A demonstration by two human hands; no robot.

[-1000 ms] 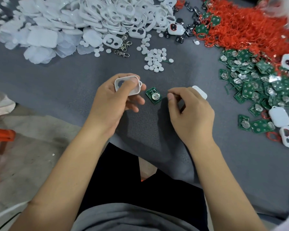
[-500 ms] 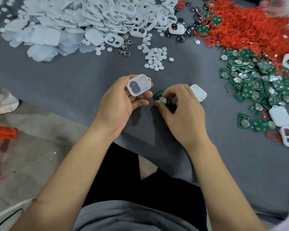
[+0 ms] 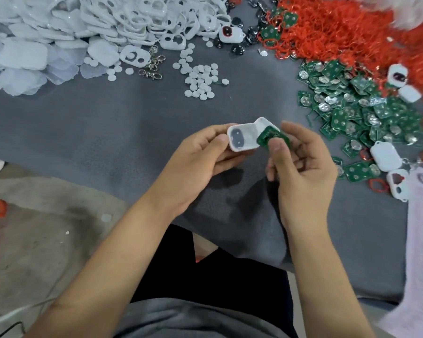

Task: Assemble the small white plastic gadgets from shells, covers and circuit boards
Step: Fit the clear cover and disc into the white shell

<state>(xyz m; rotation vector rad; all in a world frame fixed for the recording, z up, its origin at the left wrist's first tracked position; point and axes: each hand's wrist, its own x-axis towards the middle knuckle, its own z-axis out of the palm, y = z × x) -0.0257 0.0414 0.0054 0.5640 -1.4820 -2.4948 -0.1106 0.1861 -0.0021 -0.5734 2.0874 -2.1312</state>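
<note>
Shell (image 3: 242,140) sits cavity-up, gripped in your left hand (image 3: 200,162), so your right hand (image 3: 300,167), pinching the circuit board (image 3: 270,137) at its rim, can seat it.

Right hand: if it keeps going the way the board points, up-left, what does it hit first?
Probably the white shell held by the left hand. The right hand pinches the green circuit board at its edge; depth is unclear.

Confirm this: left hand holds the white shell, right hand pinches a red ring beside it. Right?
Not quite. The head view shows the right hand pinching a green circuit board, not a red ring. The left hand does hold the white shell.
</note>
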